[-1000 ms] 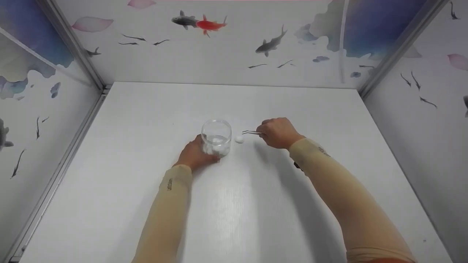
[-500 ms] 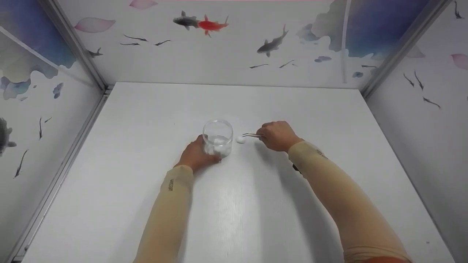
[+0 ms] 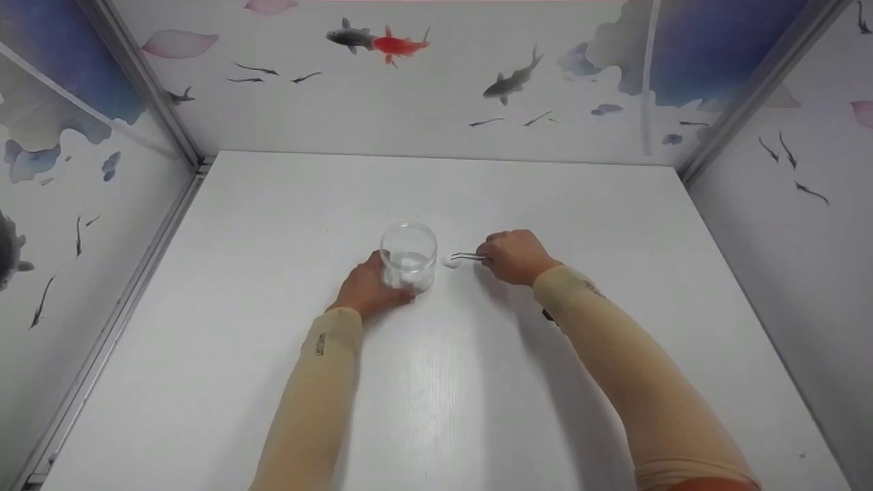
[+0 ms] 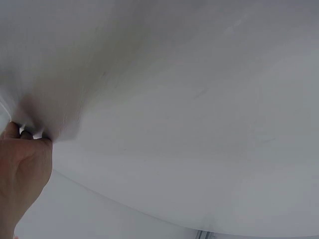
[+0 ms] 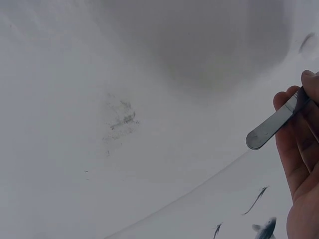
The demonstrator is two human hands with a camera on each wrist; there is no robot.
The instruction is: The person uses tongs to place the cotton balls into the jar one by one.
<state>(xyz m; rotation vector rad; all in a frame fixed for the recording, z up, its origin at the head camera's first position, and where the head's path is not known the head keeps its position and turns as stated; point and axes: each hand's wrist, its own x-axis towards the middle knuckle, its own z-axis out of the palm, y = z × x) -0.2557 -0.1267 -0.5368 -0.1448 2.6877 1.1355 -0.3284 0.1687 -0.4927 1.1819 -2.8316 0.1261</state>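
Note:
A clear round jar point(image 3: 409, 240) stands upright on the white table, with white cotton balls point(image 3: 412, 279) in its lower part. My left hand point(image 3: 368, 288) grips the jar low on its left side; in the left wrist view that hand point(image 4: 25, 169) shows only at the left edge. To the right of the jar lies a single white cotton ball point(image 3: 450, 262). My right hand point(image 3: 515, 257) pinches metal tweezers point(image 3: 469, 256), whose tips are at the cotton ball. In the right wrist view the rounded end of the tweezers point(image 5: 269, 130) sticks out from the hand.
The white table point(image 3: 423, 395) is bordered by a back wall point(image 3: 409, 123) and side walls printed with fish. Grey metal rails point(image 3: 157, 102) run along the corners. Dark scuffs point(image 5: 122, 117) mark the table in the right wrist view.
My right hand has moved slightly down and toward me, bringing the tweezers' tips from above the cotton ball down to it. The left hand and the jar keep their places.

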